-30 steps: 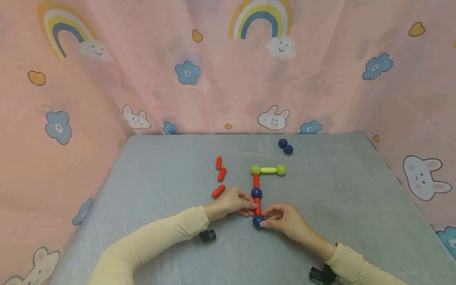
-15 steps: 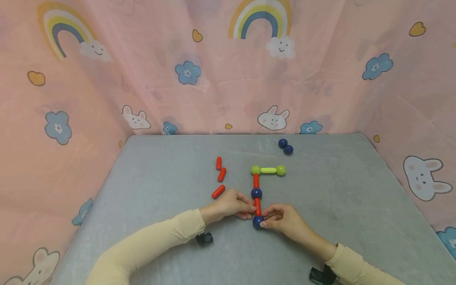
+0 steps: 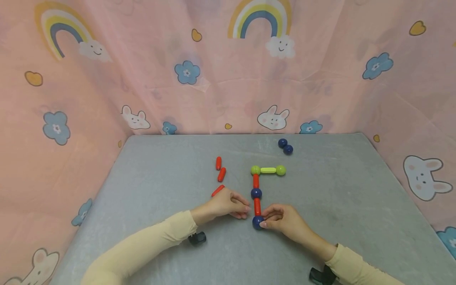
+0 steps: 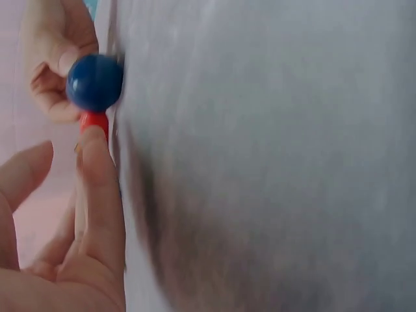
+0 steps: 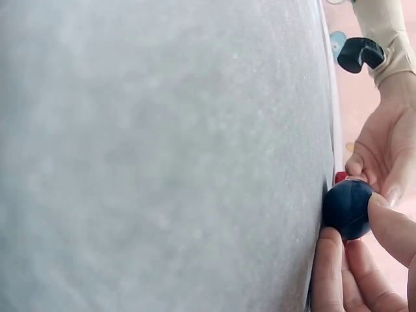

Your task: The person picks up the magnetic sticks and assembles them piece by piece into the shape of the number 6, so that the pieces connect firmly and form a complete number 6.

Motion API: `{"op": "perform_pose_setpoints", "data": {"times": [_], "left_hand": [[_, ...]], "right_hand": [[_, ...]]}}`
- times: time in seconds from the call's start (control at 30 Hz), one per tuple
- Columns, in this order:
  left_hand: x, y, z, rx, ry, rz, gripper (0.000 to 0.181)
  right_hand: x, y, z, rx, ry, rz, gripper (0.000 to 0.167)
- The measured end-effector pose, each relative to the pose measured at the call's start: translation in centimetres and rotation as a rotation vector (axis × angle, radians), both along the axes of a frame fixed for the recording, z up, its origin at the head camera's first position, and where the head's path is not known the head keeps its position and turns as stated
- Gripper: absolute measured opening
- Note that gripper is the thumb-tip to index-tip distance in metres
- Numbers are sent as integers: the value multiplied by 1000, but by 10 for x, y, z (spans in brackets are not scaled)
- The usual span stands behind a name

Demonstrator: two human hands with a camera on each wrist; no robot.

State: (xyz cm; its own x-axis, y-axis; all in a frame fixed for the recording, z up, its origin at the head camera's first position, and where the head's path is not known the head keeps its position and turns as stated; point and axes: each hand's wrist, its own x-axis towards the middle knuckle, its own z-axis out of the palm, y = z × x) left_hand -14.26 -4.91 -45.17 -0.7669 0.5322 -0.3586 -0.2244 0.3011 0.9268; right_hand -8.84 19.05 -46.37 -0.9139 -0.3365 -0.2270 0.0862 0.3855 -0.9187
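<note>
In the head view a chain of toy rods and balls lies on the grey table. Its near end is a dark blue ball [image 3: 257, 223], which my right hand [image 3: 290, 222] pinches between thumb and fingers. A red rod [image 3: 257, 206] joins that ball to another blue ball [image 3: 256, 193], and a second red rod [image 3: 256, 181] runs on to a green ball [image 3: 255, 170]. My left hand [image 3: 226, 202] hovers just left of the nearer red rod, apart from it, with relaxed fingers and nothing between them. The left wrist view shows the pinched blue ball [image 4: 95, 83] beyond the left fingers.
A light green rod [image 3: 268, 170] leads right from the corner to another green ball [image 3: 281, 170]. Two loose blue balls [image 3: 285, 147] touch near the back edge. Three red rods lie left of the chain, the nearest red rod [image 3: 217, 190] partly behind my left hand. Pink patterned cloth [image 3: 213, 99] surrounds the table.
My left hand has let go of the nearer red rod and drawn back to the left, partly covering a loose rod. The right hand stays on the blue ball; the chain keeps its place.
</note>
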Motion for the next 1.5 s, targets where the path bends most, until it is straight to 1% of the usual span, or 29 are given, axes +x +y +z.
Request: {"op": "perform_pose_setpoints", "data": {"times": [0.13, 0.23, 0.3, 0.47, 0.53, 0.6, 0.7, 0.8, 0.87, 0.93, 1.03, 1.13, 1.27, 1.37, 1.5], "left_hand": [[-5, -7, 5, -16, 40, -35, 26], [-10, -13, 9, -10, 64, -45, 29], [-15, -18, 13, -5, 76, -41, 31], [-29, -33, 19, -8, 146, -18, 33], [-37, -39, 20, -17, 176, 13, 33], [-46, -45, 20, -28, 207, 64, 31], [-62, -53, 19, -70, 271, 165, 27], [-78, -60, 18, -131, 356, 260, 26], [-89, -64, 16, -181, 412, 297, 28], [-99, -68, 14, -230, 468, 307, 31], [-110, -74, 9, -284, 532, 289, 34], [-119, -77, 5, -315, 563, 255, 38], [-127, -79, -1, -354, 552, 186, 47], [-129, -79, -4, -384, 544, 129, 53], [-131, -79, -5, -406, 550, 76, 53]], "right_hand": [[0, 0, 1, 2, -1, -1, 38], [0, 0, 1, 4, 0, -2, 38], [0, 0, 1, 5, 1, -4, 38], [0, 0, 2, 4, 4, -1, 38], [1, 0, 2, 3, 1, 3, 38], [1, 1, 3, 0, -5, 7, 39], [1, 1, 3, -3, -6, 12, 39], [1, 1, 2, -4, -1, 14, 39], [1, 1, 2, -5, -1, 14, 38], [1, 1, 1, -7, -2, 13, 38], [1, 1, 1, -8, -7, 11, 38], [1, 1, 2, -6, -8, 9, 38], [1, 1, 2, -4, -7, 8, 38], [1, 1, 2, -4, -10, 8, 38], [1, 1, 1, -4, -14, 7, 38]]}}
